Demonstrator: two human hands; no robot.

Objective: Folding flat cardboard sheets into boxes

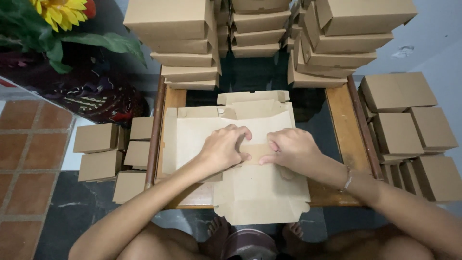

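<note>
Pressing a brown flap (254,151) on the flat carton blank (250,188), both hands' fingers (240,132) curl together.

Box stacks (192,43) wall the table's (344,125) far edge — sides open.

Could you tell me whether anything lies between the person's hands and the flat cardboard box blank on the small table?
Nothing visible does. The left hand and right hand already rest directly on the box blank, fingers pressing a fold at its middle. The folded boxes are stacked beyond it.
</note>
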